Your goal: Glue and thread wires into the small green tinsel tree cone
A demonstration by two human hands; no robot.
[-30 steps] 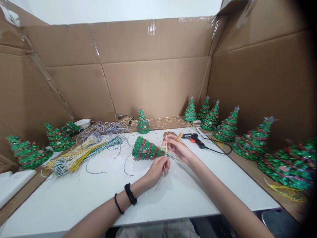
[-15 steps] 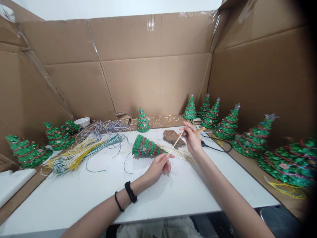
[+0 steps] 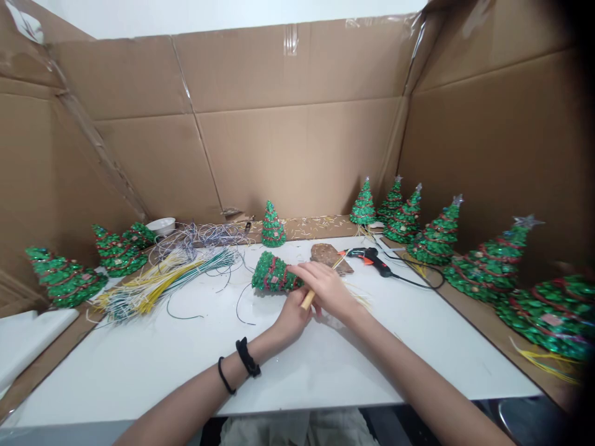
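Fingers [image 3: 297, 270] of our right hand [image 3: 325, 288] curl closed around a pale wooden stick [image 3: 307, 300] beside the green sequinned cone tree [image 3: 274, 274]; what our left hand [image 3: 292, 317] grips, we cannot tell.

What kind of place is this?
Probably a handicraft workbench, walled in with cardboard: a hot glue gun, bundled coloured wires, and rows of green sequined cone trees, with another sequined tree being worked on by hand.

No legible words, labels, brands or numbers show on the green tree [image 3: 274, 275], the glue gun [image 3: 367, 258] or the cardboard walls [image 3: 297, 161].
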